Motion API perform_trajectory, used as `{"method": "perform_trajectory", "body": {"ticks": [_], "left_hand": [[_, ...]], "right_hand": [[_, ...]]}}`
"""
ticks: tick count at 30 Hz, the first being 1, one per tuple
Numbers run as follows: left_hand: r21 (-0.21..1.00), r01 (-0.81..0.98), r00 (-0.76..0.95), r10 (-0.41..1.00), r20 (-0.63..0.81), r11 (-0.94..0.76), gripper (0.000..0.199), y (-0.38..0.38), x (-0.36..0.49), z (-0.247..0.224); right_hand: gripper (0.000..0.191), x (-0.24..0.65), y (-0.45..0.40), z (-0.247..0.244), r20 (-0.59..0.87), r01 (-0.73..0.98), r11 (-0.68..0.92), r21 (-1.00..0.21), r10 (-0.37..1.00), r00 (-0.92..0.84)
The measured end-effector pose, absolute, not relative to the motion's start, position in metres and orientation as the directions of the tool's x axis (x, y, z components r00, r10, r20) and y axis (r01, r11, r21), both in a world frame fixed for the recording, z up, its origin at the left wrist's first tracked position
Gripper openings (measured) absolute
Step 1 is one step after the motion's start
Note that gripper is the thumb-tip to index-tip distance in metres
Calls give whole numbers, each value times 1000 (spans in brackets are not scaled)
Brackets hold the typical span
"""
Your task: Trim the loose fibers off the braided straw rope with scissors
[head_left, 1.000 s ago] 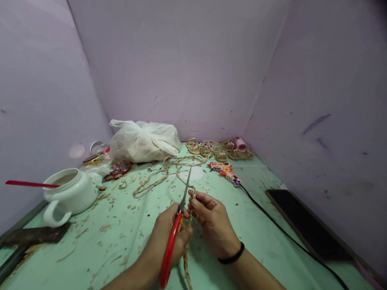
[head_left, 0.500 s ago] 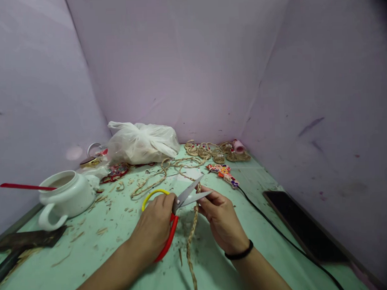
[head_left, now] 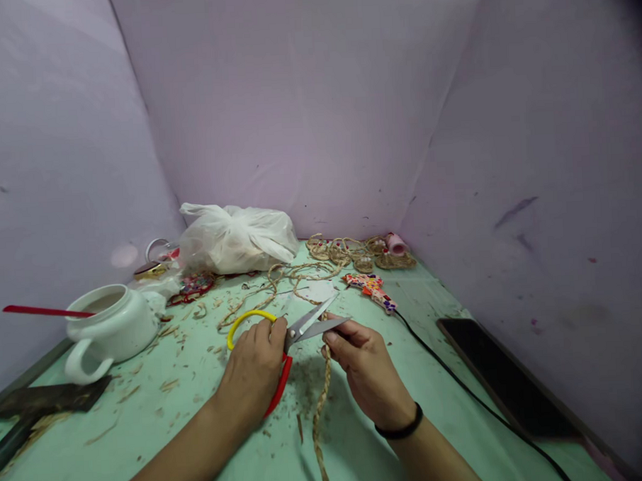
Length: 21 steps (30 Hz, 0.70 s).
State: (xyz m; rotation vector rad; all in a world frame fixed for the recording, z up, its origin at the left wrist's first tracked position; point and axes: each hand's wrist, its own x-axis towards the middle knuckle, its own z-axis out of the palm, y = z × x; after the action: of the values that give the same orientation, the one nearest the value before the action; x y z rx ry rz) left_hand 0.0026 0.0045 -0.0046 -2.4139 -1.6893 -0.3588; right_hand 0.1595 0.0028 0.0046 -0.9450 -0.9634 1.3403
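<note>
My left hand (head_left: 255,371) is closed around a pair of scissors (head_left: 276,391) with one yellow and one red handle loop. The blades point right and stand parted, with a braided straw cord (head_left: 321,403) passing between them. My right hand (head_left: 366,362), a black band at its wrist, pinches this cord close to the blades between thumb and fingers. Below the hand the cord hangs toward the near edge of the view. Beyond the blades, more braided cord (head_left: 272,285) lies in loose loops on the table.
On the left stand a white pot (head_left: 125,330) with a red stick across it and a dark hammer-like tool (head_left: 51,397). A white plastic bag (head_left: 241,237) sits at the back. Rightward are a patterned cloth-covered thing (head_left: 373,288) with a black cable, coiled straw pieces (head_left: 340,250) and a phone-like slab (head_left: 502,374).
Both hands have shifted very slightly. The scissor blades sit a little closer together around the cord, and the yellow loop has moved a bit left.
</note>
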Motion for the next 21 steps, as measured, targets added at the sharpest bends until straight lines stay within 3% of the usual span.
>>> {"method": "perform_trajectory", "body": {"ticks": [4, 13, 17, 21], "left_hand": [[3, 936, 341, 908, 245, -352, 30, 3, 2, -3], [84, 920, 356, 908, 222, -382, 28, 1, 1, -3], [266, 875, 362, 911, 198, -405, 21, 2, -1, 1], [394, 816, 320, 899, 299, -422, 19, 6, -7, 5]], "right_hand": [[6, 161, 3, 2, 55, -260, 50, -964, 998, -12], [16, 164, 5, 1, 223, -105, 224, -969, 975, 19], [16, 163, 5, 0, 179, -182, 185, -966, 983, 51], [27, 162, 6, -3, 25, -344, 42, -938, 998, 54]]}}
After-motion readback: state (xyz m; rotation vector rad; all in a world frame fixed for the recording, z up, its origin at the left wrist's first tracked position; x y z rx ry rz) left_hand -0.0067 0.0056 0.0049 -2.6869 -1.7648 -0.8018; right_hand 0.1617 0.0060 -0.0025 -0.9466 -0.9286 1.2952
